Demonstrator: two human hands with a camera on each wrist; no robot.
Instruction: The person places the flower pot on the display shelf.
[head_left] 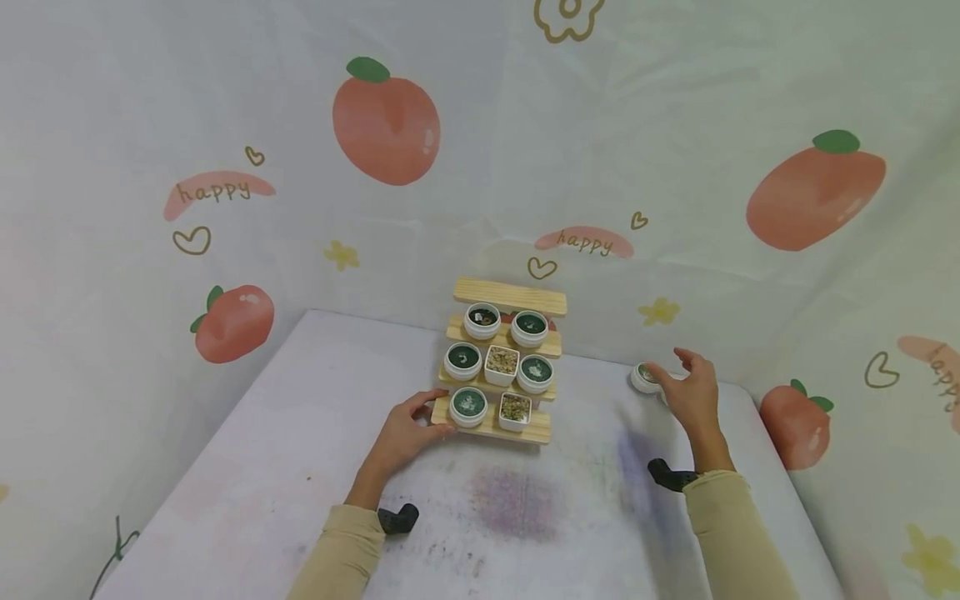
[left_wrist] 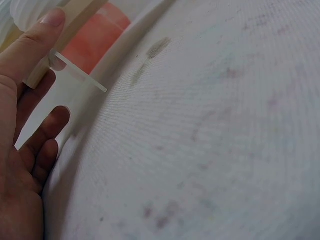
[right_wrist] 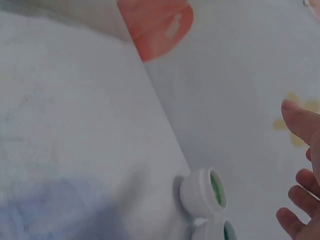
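My left hand (head_left: 405,433) pinches the left end of the lowest shelf of a tiered wooden rack (head_left: 510,294); in the left wrist view its thumb lies on the wooden board (left_wrist: 80,22) with a finger beneath. The rack bears several round white pots (head_left: 482,321) with dark green inside and two square white bowls (head_left: 501,365) of dried flakes. At the table's back right, my right hand (head_left: 693,396) hovers with thumb and fingers spread beside a round white pot (head_left: 642,379). The right wrist view has this pot and a second white pot (right_wrist: 207,231) close together, apart from the fingers.
The white table (head_left: 592,517) has purple and blue stains. Behind it hangs a white cloth (head_left: 465,225) printed with red fruit. A clear stick-like piece (left_wrist: 82,72) juts from under the wooden board. Black wrist straps (head_left: 400,518) sit at both sleeves.
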